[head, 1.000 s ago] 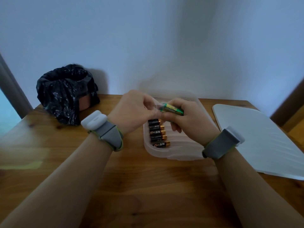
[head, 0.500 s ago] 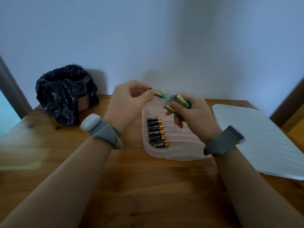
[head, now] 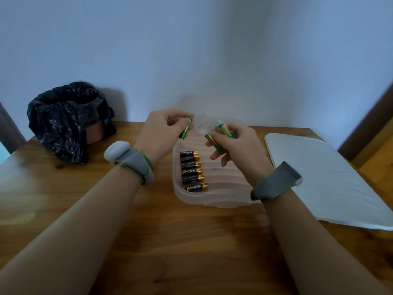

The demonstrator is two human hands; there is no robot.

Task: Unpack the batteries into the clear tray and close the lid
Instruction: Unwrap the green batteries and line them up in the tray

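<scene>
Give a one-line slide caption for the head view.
Left hand and right hand separate green batteries above the clear tray.

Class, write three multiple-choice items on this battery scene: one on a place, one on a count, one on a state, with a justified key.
1. Where does the lid lie? A) right of the clear tray B) on it C) under the black bag
2. How many black batteries lie in the tray? A) two B) six C) ten
3. What does the left hand hold? A) nothing B) one green battery C) the lid

Key: 1 A, it rests on the table beside the tray. 2 B, six in a row. 3 B, pinched in the fingers.
</scene>
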